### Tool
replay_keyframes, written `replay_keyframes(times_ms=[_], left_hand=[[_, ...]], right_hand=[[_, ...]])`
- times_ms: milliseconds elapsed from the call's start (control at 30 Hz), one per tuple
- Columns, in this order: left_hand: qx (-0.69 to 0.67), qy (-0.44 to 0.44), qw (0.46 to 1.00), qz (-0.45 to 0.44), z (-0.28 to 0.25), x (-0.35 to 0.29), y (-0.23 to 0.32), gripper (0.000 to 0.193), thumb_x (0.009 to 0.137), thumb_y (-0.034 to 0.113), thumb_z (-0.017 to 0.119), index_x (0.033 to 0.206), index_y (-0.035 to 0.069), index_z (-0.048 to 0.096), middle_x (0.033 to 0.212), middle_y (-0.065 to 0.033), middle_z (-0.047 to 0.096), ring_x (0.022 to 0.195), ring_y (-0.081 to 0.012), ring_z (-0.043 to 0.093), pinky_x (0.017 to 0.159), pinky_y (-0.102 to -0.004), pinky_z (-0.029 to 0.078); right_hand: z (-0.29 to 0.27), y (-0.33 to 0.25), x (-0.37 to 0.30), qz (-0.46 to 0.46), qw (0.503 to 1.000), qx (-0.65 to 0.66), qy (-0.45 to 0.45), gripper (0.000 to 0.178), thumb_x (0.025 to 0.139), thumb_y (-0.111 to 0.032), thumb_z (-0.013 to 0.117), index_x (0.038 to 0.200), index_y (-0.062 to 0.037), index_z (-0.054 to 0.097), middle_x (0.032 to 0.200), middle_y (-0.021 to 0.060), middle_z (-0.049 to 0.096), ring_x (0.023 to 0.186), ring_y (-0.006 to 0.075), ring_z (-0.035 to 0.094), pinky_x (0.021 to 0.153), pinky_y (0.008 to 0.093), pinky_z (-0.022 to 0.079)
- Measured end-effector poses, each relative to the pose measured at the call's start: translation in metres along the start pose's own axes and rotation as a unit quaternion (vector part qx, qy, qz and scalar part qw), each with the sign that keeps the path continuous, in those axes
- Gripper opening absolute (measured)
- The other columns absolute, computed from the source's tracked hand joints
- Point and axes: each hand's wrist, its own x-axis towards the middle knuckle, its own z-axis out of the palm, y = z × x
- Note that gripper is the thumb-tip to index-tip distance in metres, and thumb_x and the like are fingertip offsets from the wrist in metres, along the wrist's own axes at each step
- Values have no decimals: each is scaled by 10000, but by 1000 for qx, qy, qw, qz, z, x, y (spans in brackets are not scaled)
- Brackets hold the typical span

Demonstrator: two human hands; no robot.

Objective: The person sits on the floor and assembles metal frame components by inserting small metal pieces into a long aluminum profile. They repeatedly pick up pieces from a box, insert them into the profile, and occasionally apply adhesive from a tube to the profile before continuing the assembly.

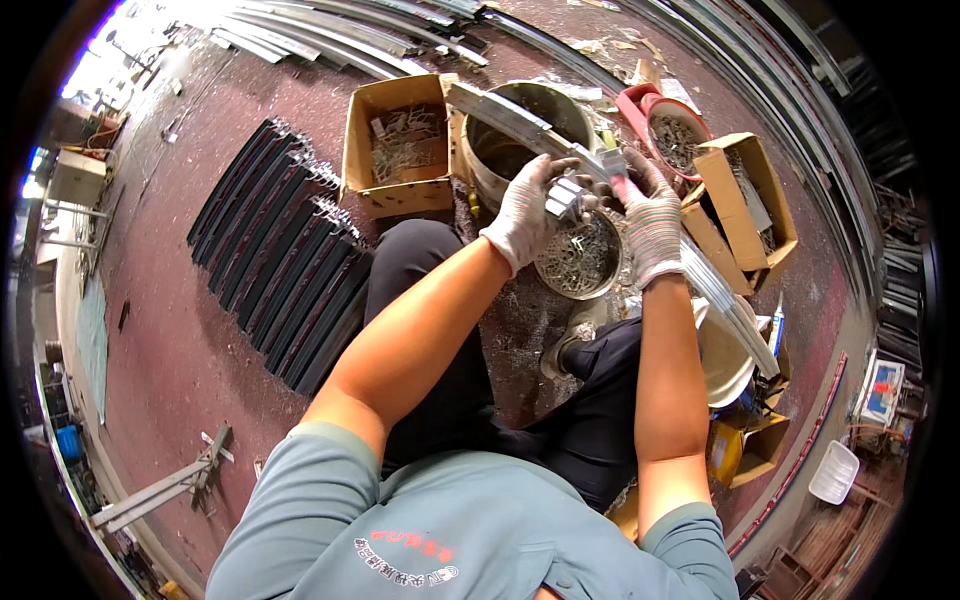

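Note:
My left hand [524,212], in a white work glove with bare fingertips, is closed around a small cluster of silvery metal fittings [567,200]. Close beside it, my gloved right hand [654,228] pinches a small grey fitting [612,160] between its fingers. Long pale metal strips [722,296] run slantwise past my right hand, and another metal profile [500,112] reaches over the rim of a large bucket [484,182]. Under my hands stands a round container of small metal parts [578,262]. The exact shape of the held pieces is partly hidden by my fingers.
Black profiles [280,255] lie in a row on the red floor at left. A cardboard box [400,195] of small metal parts stands ahead, with a red basin [642,98] and another box [740,225] to the right. Long metal bars [330,35] lie at the back.

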Motion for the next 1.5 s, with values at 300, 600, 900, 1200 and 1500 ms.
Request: replay_keyframes(times_ms=[300, 600, 900, 1200, 1500], left_hand=[[-30, 65, 997, 29, 12, 8, -21, 266, 1038, 225, 510, 1237, 68, 589, 1109, -109, 687, 956, -260, 701, 826, -454, 605], [-52, 52, 997, -2, 18, 26, -36, 227, 1027, 206, 537, 1120, 33, 652, 993, -79, 720, 887, -215, 713, 819, -385, 616], [-17, 64, 995, 74, 27, 23, -37, 234, 1036, 253, 546, 1154, 65, 621, 994, -78, 705, 845, -215, 701, 773, -375, 613], [14, 32, 994, 107, 32, 13, -33, 403, 1011, 237, 577, 1378, 70, 563, 1326, -76, 602, 1240, -208, 543, 1103, -382, 412], [40, -23, 998, 50, 6, 21, -19, 474, 939, 83, 497, 1404, -9, 513, 1313, -169, 613, 1233, -291, 584, 1071, -446, 487]], right_hand=[[-29, 17, -12, -51, 997, -19, -54, 373, 908, 116, 586, 1213, -63, 706, 1014, 23, 700, 853, 57, 606, 764, 208, 516], [-26, 18, -26, -328, 915, -233, -9, 353, 829, 115, 665, 1120, -76, 718, 1091, 99, 718, 1012, 219, 661, 918, 335, 512], [-27, 15, -40, -294, 882, -366, -43, 638, 794, -52, 772, 1400, -60, 572, 1307, 175, 574, 1221, 338, 577, 1049, 394, 470], [-29, 13, -37, -257, 890, -370, -76, 667, 740, -125, 823, 1361, -49, 593, 1273, 165, 578, 1149, 328, 604, 996, 387, 506], [-30, 9, -33, -253, 910, -326, -48, 555, 707, -155, 812, 1223, -20, 658, 1204, 164, 625, 1001, 285, 662, 912, 362, 540]])
